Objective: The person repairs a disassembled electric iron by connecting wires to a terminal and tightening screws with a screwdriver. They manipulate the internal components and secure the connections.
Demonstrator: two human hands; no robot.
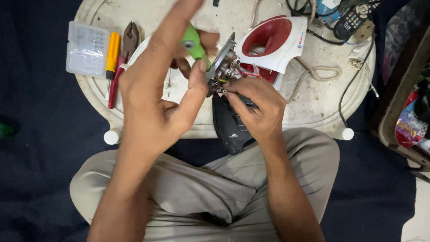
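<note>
Opened iron base [230, 107] stood on edge at near desk [313, 107] rim, long axis near-far, gripped by right hand [255, 105]. Green screwdriver [193, 42] pinched in left hand [156, 98], tip at wiring, just left.

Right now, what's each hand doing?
Left hand: closed on a green screwdriver.
Right hand: closed on the iron base.

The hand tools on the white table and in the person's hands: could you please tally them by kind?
Screwdrivers: 2, a green-handled screwdriver in the left hand and a yellow-handled screwdriver on the table
Red-handled pliers: 1
Total: 3
</note>
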